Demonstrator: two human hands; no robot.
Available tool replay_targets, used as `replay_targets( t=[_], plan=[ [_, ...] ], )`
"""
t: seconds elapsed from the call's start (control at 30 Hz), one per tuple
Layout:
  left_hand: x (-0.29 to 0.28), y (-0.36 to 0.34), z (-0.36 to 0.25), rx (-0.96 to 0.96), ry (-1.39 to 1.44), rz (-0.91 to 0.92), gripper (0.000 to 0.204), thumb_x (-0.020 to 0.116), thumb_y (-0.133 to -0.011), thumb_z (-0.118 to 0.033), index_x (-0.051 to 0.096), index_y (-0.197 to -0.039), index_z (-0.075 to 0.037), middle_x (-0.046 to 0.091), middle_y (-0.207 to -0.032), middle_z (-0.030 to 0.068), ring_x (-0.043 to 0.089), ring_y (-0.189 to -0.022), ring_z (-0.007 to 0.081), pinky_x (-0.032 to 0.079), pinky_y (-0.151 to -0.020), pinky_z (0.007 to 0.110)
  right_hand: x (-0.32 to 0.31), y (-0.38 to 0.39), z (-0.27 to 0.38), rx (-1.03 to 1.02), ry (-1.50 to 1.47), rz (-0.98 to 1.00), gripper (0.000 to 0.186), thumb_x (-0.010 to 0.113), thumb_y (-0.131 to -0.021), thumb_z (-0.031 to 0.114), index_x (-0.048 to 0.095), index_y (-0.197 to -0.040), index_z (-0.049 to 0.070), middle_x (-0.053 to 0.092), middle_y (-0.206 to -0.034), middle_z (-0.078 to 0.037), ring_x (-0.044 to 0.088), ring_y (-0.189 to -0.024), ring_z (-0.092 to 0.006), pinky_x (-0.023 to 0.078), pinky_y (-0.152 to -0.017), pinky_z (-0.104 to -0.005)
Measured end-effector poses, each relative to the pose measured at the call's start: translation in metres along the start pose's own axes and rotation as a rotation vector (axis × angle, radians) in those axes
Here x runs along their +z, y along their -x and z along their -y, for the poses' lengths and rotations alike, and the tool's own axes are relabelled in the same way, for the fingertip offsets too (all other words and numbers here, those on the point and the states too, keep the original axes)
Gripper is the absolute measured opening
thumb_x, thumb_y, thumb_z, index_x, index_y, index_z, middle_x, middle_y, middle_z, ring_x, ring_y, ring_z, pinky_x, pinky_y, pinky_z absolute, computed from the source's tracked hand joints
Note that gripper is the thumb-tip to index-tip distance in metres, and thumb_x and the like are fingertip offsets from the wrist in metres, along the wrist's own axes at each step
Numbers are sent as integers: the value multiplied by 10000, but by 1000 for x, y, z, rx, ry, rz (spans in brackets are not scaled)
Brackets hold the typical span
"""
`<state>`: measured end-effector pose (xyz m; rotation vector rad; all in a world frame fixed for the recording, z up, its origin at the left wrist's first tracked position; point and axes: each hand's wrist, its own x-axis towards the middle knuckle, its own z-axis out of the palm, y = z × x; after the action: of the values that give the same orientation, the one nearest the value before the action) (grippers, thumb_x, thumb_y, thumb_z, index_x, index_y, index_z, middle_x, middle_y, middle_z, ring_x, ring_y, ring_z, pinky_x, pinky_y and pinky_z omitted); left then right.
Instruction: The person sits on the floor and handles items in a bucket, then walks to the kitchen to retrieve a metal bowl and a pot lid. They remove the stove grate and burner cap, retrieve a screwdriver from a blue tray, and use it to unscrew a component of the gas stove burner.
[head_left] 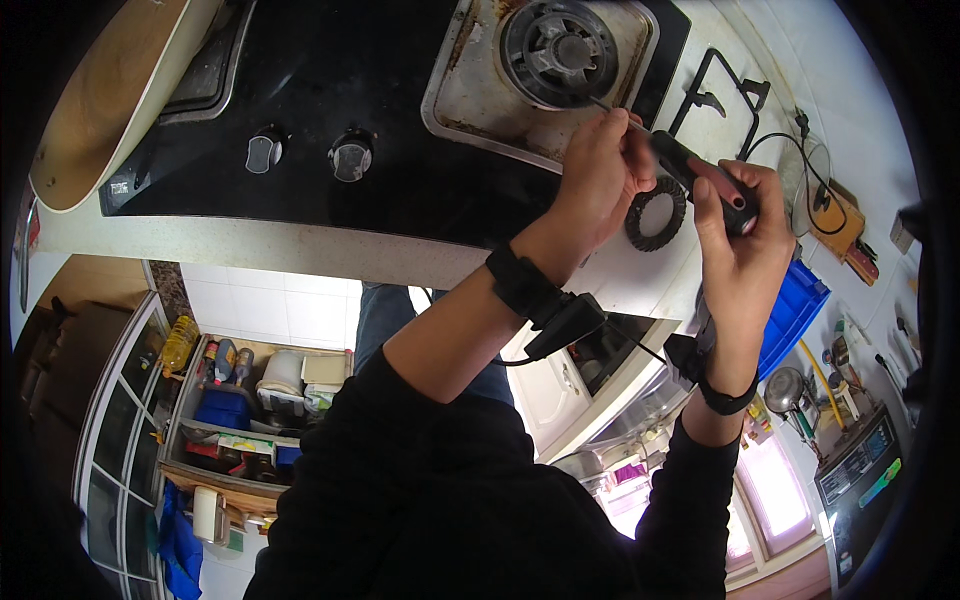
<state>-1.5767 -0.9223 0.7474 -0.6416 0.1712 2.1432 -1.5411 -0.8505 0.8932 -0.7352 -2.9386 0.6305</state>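
My right hand (745,215) is wrapped round the black and red handle of a screwdriver (712,182). Its thin shaft runs left to the lower right edge of a round gas burner (558,52), in a stained metal tray of the black hob. My left hand (608,170) is closed around the shaft near the burner, its fingers partly hidden. The exact spot the tip touches is too small to tell. Below the screwdriver, a dark toothed burner ring (655,243) lies on the pale countertop. Each wrist wears a black strap with a device.
Two knobs (351,158) sit on the hob (300,80). A large cream pan (110,110) leans in at far left. Beyond the right hand are a black pot support (694,92), a cable, wooden-handled knives and a blue plastic container (795,320). Storage shelves (235,440) stand lower left.
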Motion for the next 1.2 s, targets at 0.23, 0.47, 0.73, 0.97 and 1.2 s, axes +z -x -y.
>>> replay_targets(
  t=[0.23, 0.47, 0.73, 0.97, 1.2],
  plan=[
    [2, 1, -1, -10, -5, -23, 248, 398, -1053, -261, 544, -955, -86, 534, -734, 21, 513, -631, 144, 411, -596, 292, -3, -1, 6, 3, 37, 35, 244, 725, -866, 191, 588, -966, 16, 650, -687, -71, 493, -537, -73, 409, -515, -222],
    [1, 1, 0, -14, 5, -16, 245, 398, -1054, -261, 542, -963, -86, 532, -734, 21, 511, -629, 141, 410, -595, 293, -4, -1, 6, 25, 32, 53, 258, 724, -868, 210, 587, -972, 18, 644, -686, -79, 525, -547, -79, 430, -527, -232],
    [0, 1, 3, -9, 10, -30, 242, 403, -1055, -257, 545, -962, -85, 537, -731, 24, 514, -622, 141, 416, -589, 292, -6, 1, 3, 21, 51, 58, 255, 716, -871, 207, 581, -966, 13, 635, -684, -89, 555, -567, -108, 454, -554, -246],
    [0, 1, 2, -7, 11, -16, 227, 428, -1049, -253, 550, -959, -84, 543, -723, 26, 519, -623, 140, 418, -586, 291, -4, -1, 3, 7, 37, 45, 273, 714, -875, 228, 589, -963, 2, 652, -714, -112, 570, -567, -132, 464, -559, -270],
    [2, -2, -1, -22, -23, -26, 230, 443, -1047, -261, 549, -956, -78, 546, -720, 27, 513, -614, 137, 413, -590, 296, -21, -22, 14, -6, 210, 175, 396, 687, -912, 364, 628, -851, -23, 535, -541, -142, 496, -456, -240, 428, -497, -330]
  ],
)
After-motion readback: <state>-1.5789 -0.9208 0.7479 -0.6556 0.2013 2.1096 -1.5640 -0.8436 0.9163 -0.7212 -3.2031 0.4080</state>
